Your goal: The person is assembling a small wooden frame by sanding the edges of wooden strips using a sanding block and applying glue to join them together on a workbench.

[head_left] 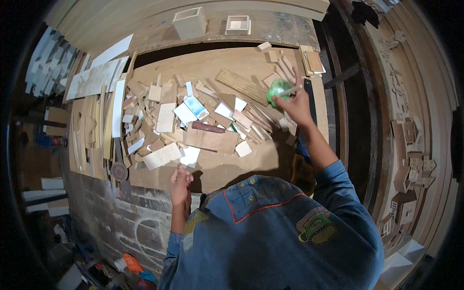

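My right hand (297, 104) reaches to the far right of the bench. Its thumb and a finger close about a shiny green translucent container (277, 88), while another finger points up. A pale stick-like shape crosses the container; whether it is a finger or a stick I cannot tell. Near the front edge, my left hand (181, 180) is closed with its fingertips pinched together. Anything held there is too small to make out. Just beyond those fingertips lie a pale wooden board (162, 155) and a white piece (190, 156).
Wood offcuts cover the worktable (227, 171), among them a grooved strip (241, 86) and a dark reddish piece (208, 127). Long strips (107, 125) lie at left. Two wooden boxes (190, 23) (238, 24) stand at the back. A yellow-and-black tool (302, 171) sits by my right arm.
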